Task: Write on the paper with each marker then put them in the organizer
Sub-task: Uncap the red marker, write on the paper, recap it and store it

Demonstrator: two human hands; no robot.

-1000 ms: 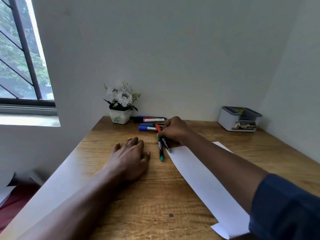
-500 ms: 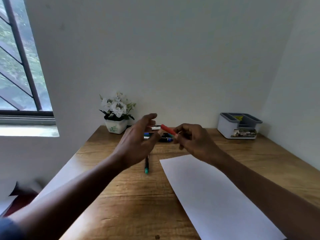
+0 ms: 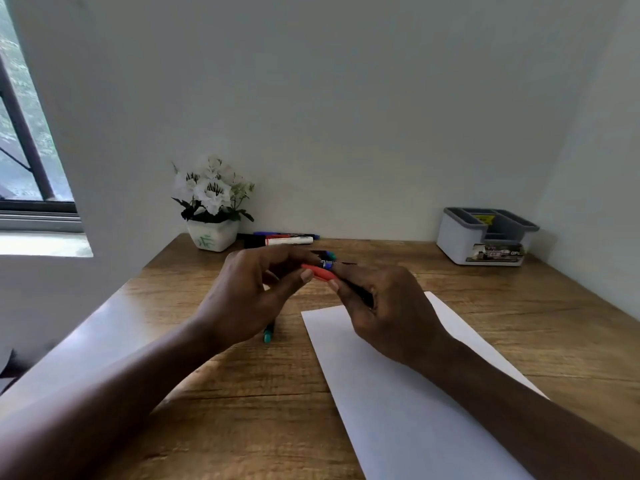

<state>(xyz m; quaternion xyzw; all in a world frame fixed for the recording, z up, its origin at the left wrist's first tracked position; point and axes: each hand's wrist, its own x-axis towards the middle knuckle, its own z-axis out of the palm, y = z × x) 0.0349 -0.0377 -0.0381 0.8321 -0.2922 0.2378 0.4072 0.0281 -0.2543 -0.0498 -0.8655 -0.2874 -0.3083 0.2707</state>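
Paper (image 3: 398, 393): one sheet; organizer (image 3: 485, 237): one, far right. You hold one red-capped marker (image 3: 320, 271) above the tabletop (image 3: 242, 410), right hand (image 3: 384, 306) gripping its barrel, left hand (image 3: 242, 296) pinching its cap; one green-capped marker (image 3: 268, 336) lies beneath your left hand.

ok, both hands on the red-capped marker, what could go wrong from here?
1. The left hand pinches the cap of the red-capped marker, held by the right hand; a pulled cap could drop and roll away.
2. The teal-capped marker lies under the left hand; lowering it might knock that marker.
3. Neither hand pins the paper, so it may slide under writing.
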